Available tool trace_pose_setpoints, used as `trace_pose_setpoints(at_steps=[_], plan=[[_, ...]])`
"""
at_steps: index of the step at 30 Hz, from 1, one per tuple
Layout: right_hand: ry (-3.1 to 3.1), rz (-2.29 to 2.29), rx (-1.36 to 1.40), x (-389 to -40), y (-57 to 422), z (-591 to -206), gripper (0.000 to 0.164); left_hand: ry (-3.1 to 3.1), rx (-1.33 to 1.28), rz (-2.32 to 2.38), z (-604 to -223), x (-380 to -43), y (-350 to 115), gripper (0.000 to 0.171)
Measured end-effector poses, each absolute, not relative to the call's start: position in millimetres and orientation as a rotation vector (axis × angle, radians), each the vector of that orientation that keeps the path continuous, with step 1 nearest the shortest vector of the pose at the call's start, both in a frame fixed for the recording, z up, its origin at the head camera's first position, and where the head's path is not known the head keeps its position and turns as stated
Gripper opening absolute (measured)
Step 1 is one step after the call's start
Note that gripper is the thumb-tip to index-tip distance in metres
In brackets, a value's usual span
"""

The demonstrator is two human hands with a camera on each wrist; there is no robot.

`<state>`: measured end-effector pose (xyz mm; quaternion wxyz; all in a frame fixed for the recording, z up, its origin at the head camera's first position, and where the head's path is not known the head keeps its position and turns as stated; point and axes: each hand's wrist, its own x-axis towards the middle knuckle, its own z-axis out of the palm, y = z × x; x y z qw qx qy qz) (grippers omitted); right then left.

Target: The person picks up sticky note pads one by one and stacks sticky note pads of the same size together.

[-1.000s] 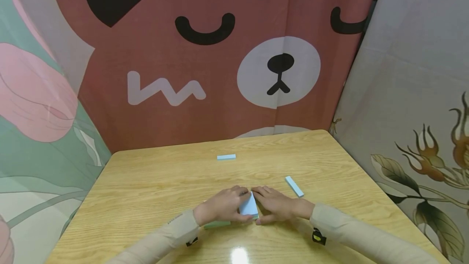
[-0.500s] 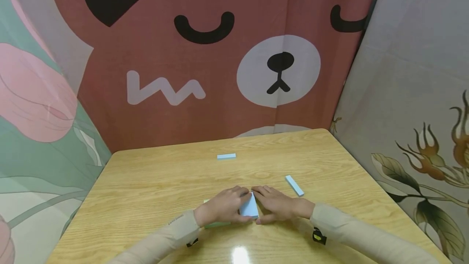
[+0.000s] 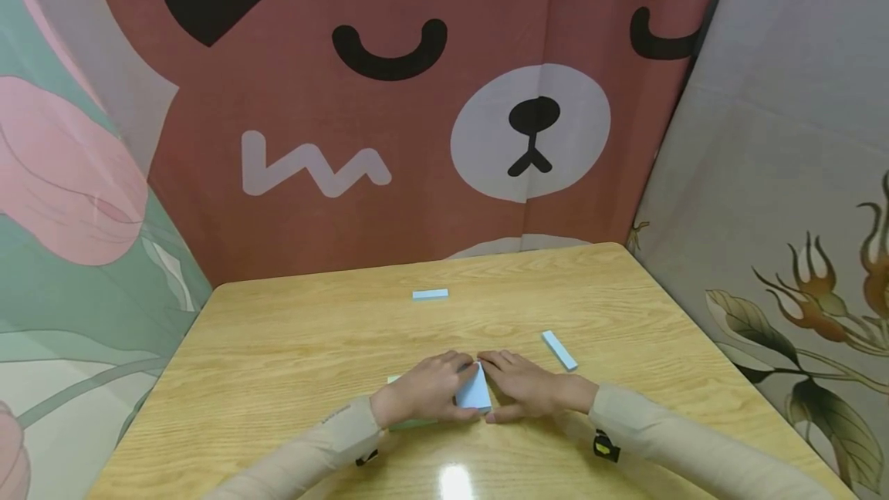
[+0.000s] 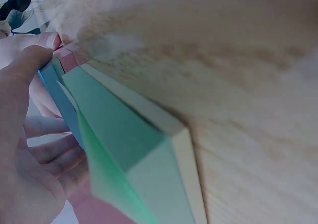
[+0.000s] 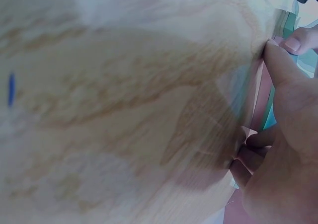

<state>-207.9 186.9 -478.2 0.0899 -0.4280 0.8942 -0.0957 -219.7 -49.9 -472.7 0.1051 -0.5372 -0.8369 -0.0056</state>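
Note:
A small stack of sticky notes (image 3: 474, 392), pale blue on top, lies between both hands on the table. In the left wrist view the stack's edge shows blue, green and pink layers (image 4: 68, 59). My left hand (image 3: 429, 390) holds its left side, thumb at the near corner and fingers toward the far end. Along the right side, my right hand (image 3: 519, 386) grips with thumb near and curled fingertips far; a pink edge (image 5: 261, 100) shows between them. Partly beneath the left hand is a green sticky-note pad (image 4: 112, 112) on a cream layer, its top sheet lifting.
One light blue strip-shaped piece (image 3: 430, 295) lies toward the back of the wooden table (image 3: 299, 330). Another light blue strip (image 3: 559, 350) lies just beyond the right hand. A patterned curtain (image 3: 417, 122) hangs behind the table's back edge.
Both hands stay around the stack with almost no movement. The green layer seen under the blue top at the near edge one second ago is barely visible now. The view shifts slightly.

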Motion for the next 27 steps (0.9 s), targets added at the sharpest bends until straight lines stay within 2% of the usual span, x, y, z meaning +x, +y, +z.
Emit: trace_pose_setpoints(at_steps=[17,27], plan=[[2.657,-0.280,-1.294,-208.4,188.1,-477.7,0.089,-2.495,-1.618,-0.030,-470.1,-220.7,-51.1,0.074],[2.648,-0.265,-1.281,-207.8,187.8,-475.9,0.089,-2.506,-1.646,-0.062,-469.7,-222.9,-52.5,0.062]])
